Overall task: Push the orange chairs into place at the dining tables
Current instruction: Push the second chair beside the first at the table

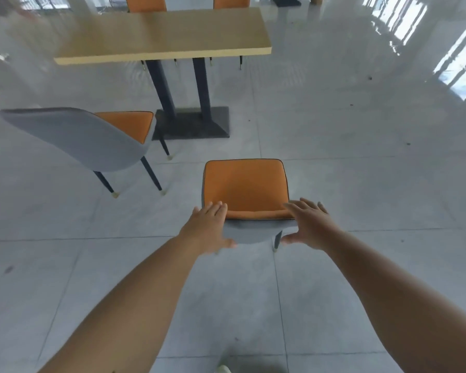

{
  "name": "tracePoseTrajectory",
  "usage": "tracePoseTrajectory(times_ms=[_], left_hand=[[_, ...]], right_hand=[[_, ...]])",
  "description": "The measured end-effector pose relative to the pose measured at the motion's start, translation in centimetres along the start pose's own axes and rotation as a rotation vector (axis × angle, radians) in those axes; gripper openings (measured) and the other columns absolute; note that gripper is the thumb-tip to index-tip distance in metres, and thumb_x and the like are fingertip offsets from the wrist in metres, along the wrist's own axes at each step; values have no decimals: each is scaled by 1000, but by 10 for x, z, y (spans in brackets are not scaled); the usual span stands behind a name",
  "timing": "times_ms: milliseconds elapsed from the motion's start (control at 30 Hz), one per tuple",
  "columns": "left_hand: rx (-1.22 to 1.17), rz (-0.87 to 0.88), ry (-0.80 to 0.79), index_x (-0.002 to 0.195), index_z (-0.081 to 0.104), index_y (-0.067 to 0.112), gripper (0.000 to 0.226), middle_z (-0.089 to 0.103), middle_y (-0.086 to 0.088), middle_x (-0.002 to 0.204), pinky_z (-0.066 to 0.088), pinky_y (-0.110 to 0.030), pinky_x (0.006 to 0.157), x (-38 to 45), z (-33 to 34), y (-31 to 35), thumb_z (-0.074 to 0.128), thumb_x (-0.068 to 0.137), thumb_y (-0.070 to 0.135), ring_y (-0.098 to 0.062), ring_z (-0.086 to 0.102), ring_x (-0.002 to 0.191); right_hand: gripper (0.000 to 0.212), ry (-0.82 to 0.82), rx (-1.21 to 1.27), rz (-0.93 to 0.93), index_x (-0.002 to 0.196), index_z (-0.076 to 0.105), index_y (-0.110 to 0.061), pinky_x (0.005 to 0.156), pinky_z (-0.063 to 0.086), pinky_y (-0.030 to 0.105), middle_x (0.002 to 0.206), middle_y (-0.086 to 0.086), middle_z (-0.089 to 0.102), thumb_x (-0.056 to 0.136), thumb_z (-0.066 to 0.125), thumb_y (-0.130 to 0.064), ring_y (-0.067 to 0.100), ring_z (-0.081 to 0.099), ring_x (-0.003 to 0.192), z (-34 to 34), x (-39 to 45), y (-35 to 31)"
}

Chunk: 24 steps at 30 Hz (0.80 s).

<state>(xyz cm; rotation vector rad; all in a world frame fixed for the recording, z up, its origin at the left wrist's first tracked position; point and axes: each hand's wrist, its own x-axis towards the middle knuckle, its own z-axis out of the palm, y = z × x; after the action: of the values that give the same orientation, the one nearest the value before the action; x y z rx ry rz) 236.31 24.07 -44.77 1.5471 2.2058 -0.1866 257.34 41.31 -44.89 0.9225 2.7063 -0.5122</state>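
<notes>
both hands, left hand (209, 228) and right hand (308, 224), grip the near chair (245, 184) backrest, fingers over top, thumbs behind. a second chair (92, 135) stands left, two more beyond the far table (162, 36).

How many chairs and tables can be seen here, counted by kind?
Orange chairs: 4 (near chair, chair at left, two behind the table)
Wooden tables: 1
Total: 5
</notes>
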Motion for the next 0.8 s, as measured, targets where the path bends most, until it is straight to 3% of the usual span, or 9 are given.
tracePoseTrajectory(times_ms=[367, 800], left_hand=[[-67, -37, 54, 153, 14, 12, 77, 15, -5, 162, 11, -50, 118, 31, 17, -16, 48, 95, 51, -23, 9, 149], [-118, -155, 80, 150, 22, 13, 69, 16, -5, 161, 12, -48, 118, 64, 3, 8, 45, 97, 49, -24, 8, 149]], right_hand=[[53, 25, -74, 72, 137, 42, -38, 107, 21, 61, 144, -10, 43, 88, 60, -47, 24, 33, 136, 21, 32, 7], [40, 5, -94, -29, 131, 48, -41, 108, 17, 67, 140, -9, 47, 93, 58, -39, 24, 32, 137, -7, 78, 45]])
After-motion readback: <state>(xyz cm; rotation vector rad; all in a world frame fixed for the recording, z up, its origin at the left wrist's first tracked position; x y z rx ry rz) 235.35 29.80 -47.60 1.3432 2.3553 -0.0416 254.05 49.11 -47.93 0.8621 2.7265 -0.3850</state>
